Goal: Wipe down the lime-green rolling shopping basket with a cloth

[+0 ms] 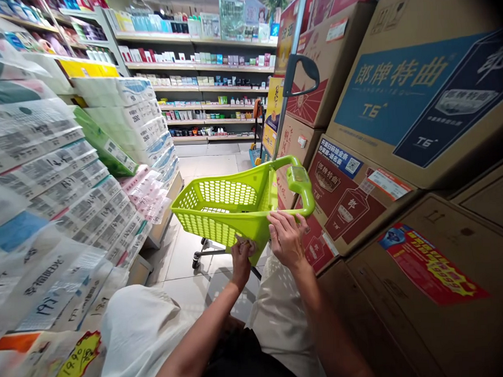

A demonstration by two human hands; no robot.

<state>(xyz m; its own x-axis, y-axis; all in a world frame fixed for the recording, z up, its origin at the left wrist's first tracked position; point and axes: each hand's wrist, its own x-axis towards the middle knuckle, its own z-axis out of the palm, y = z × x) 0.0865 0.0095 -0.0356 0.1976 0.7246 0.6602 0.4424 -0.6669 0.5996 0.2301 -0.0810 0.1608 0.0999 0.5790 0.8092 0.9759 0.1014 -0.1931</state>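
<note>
A lime-green plastic shopping cart (220,228) stands sideways in front of my knees, its basket end to the left and its looped handle to the right. Pressed against the near side of the basket is my left hand (242,253), its fingers closed on a crumpled greyish-beige cloth (252,242). Much of the cloth is covered by the fingers. My right hand (287,237) grips the cart's near upper edge beside the handle, fingers bent over it. No goods show inside the basket.
Stacked wrapped paper packs (60,156) line the left side. Large cardboard boxes (397,95) rise close on the right, with a grey-handled pole (291,74) beside them. Product shelves (198,66) cross the back. Tiled floor (209,151) runs between.
</note>
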